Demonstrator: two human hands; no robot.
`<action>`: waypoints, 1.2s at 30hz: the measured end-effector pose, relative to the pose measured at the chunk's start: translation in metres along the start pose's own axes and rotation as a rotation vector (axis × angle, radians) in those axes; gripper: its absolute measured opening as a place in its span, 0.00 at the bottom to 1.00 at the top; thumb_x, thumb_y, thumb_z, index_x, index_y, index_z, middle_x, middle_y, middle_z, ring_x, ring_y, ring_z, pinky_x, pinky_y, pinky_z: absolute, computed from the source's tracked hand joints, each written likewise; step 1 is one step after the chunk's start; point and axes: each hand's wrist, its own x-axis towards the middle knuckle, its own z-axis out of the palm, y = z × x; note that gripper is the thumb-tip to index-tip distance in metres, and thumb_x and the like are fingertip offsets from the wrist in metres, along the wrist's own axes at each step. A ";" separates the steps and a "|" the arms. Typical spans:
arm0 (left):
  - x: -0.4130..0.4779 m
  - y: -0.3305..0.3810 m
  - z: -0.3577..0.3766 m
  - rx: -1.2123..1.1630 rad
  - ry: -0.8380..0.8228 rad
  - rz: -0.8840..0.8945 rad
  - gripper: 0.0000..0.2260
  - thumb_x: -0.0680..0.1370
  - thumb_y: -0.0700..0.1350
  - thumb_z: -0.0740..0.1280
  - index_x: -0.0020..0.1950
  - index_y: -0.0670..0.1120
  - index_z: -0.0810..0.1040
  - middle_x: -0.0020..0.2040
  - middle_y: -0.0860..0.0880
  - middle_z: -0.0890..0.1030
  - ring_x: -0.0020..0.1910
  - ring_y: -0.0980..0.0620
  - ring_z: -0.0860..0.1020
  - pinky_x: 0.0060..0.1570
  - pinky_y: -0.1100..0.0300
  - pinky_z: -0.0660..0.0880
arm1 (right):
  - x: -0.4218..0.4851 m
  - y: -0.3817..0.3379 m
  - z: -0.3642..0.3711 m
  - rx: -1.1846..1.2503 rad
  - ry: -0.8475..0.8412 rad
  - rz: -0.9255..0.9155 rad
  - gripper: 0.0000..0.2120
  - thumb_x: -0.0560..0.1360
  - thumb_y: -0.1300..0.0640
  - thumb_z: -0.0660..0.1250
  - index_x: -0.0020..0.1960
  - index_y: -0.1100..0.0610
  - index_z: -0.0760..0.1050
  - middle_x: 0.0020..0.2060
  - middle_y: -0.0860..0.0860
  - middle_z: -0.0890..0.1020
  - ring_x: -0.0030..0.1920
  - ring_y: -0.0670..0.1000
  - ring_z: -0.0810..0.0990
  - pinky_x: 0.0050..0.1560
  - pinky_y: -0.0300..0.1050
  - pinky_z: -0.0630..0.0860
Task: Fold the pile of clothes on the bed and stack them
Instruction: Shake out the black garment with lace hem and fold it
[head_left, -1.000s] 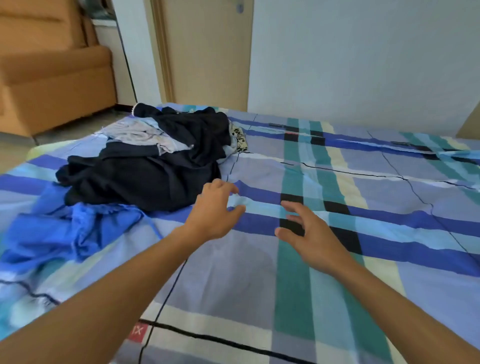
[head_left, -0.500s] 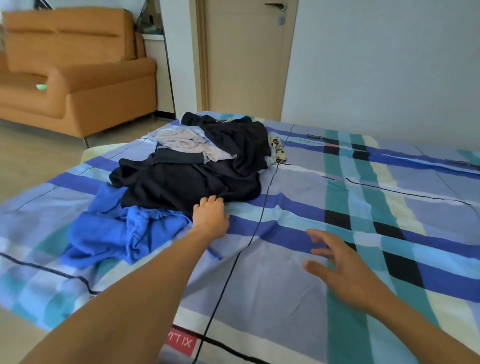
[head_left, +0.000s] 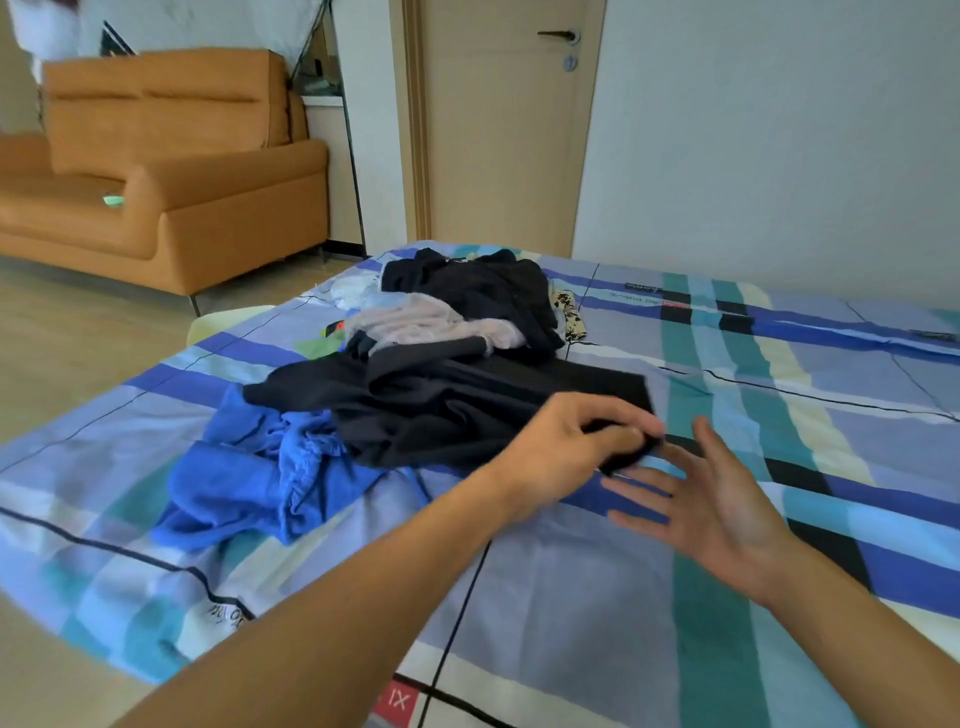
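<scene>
Bedroom, plaid-covered bed (head_left: 571, 597), orange sofa (head_left: 171, 208) and closed door (head_left: 498, 130) far beyond my fingers. Item: pile of clothes (head_left: 457, 332), unfolded, lying on the bed just beyond and to the left of my fingers. Item: black garment (head_left: 467, 410), lowest and widest of the pile; a pale garment (head_left: 415, 322) rests on top of it, and a blue garment (head_left: 249, 478) lies crumpled well to the left of my fingers. Left hand (head_left: 566, 447): half a second ago it lay against the near edge of the black cloth; now its fingers (head_left: 613, 413) are curled and pinching a corner of that cloth, which has been drawn out to the right, clear of the heap. Right hand (head_left: 717, 499): holding nothing, fingers (head_left: 649, 486) spread wide, and it has closed in from farther off to sit just beside the held corner, seemingly under it; the blur stops me from saying whether they touch. Status: first piece is being separated from the pile. Nothing is folded or stacked yet, so the task is barely begun.
</scene>
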 end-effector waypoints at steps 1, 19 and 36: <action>-0.005 0.004 0.013 -0.013 -0.097 0.012 0.10 0.79 0.33 0.64 0.57 0.38 0.83 0.51 0.41 0.84 0.49 0.53 0.79 0.58 0.57 0.76 | -0.003 -0.003 -0.001 0.007 -0.051 0.011 0.28 0.79 0.37 0.58 0.60 0.60 0.81 0.53 0.61 0.85 0.52 0.58 0.86 0.49 0.59 0.83; 0.021 -0.029 0.011 0.859 0.145 -0.144 0.35 0.71 0.59 0.74 0.73 0.48 0.68 0.69 0.46 0.71 0.68 0.43 0.69 0.67 0.46 0.69 | -0.106 -0.075 -0.137 -0.866 0.410 -0.110 0.14 0.74 0.75 0.59 0.48 0.64 0.80 0.44 0.65 0.85 0.42 0.58 0.82 0.44 0.51 0.74; 0.031 0.030 0.102 -0.274 0.009 -0.035 0.11 0.78 0.33 0.64 0.52 0.46 0.82 0.52 0.47 0.86 0.55 0.51 0.83 0.58 0.58 0.78 | -0.133 -0.020 -0.135 -0.457 0.232 -0.304 0.43 0.60 0.30 0.76 0.71 0.42 0.69 0.60 0.46 0.81 0.59 0.47 0.82 0.59 0.54 0.79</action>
